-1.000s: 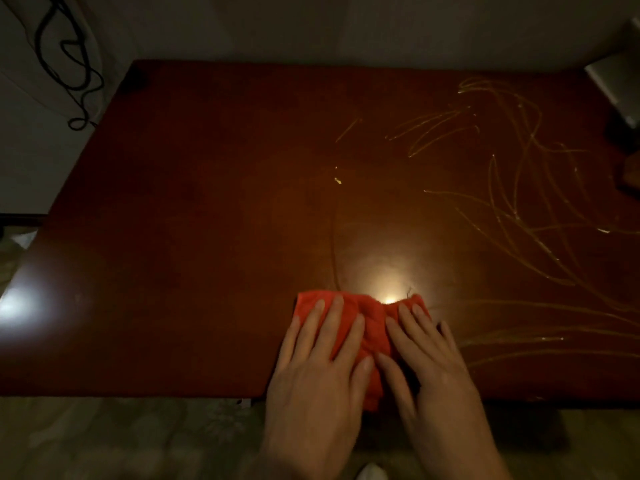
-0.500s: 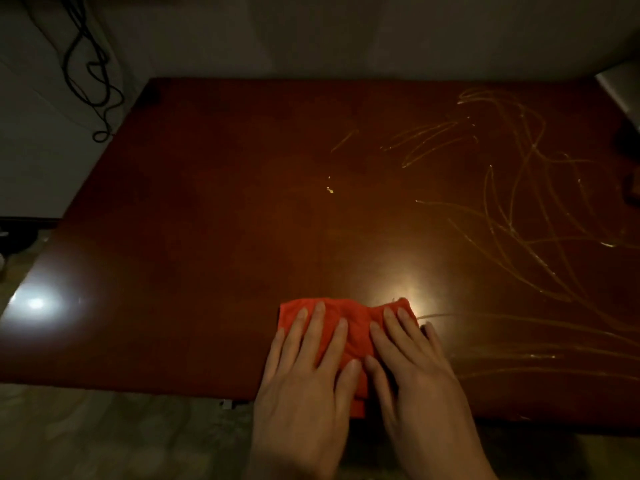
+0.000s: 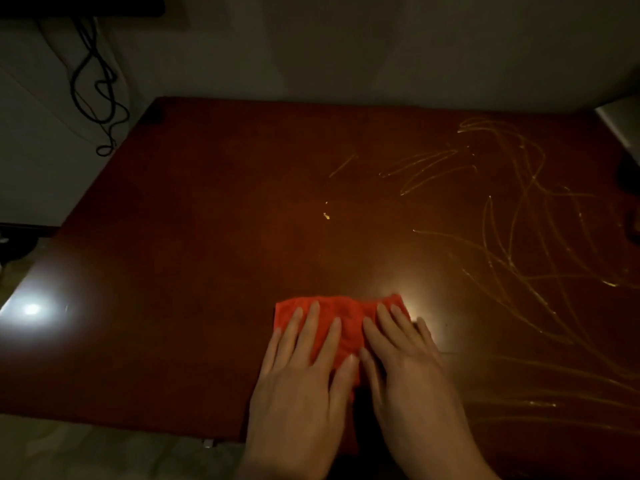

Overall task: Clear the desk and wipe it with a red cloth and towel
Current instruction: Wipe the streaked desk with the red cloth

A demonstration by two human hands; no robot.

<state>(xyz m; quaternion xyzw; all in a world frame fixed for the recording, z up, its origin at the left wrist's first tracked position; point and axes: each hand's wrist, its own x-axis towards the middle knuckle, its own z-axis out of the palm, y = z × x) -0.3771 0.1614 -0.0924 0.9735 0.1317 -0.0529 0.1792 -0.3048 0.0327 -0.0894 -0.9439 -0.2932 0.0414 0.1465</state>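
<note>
A folded red cloth (image 3: 349,318) lies on the dark red wooden desk (image 3: 207,237), near its front edge and a little right of centre. My left hand (image 3: 304,372) presses flat on the cloth's left part, fingers spread. My right hand (image 3: 405,362) presses flat on its right part, and its outer fingers reach past the cloth onto the wood. Both palms hide the cloth's near half. Thin yellowish smear lines (image 3: 512,244) criss-cross the right half of the desk, and a small yellow spot (image 3: 326,215) sits near the middle.
A black cable (image 3: 97,95) hangs down the wall beyond the desk's far left corner. A grey object (image 3: 620,123) juts in at the far right edge, with a dark object (image 3: 632,223) below it. Bright light glare (image 3: 32,309) marks the desk's left front.
Both hands and the cloth have slid a little to the left along the front of the desk. The view has tilted up, so the desk sits lower in frame.
</note>
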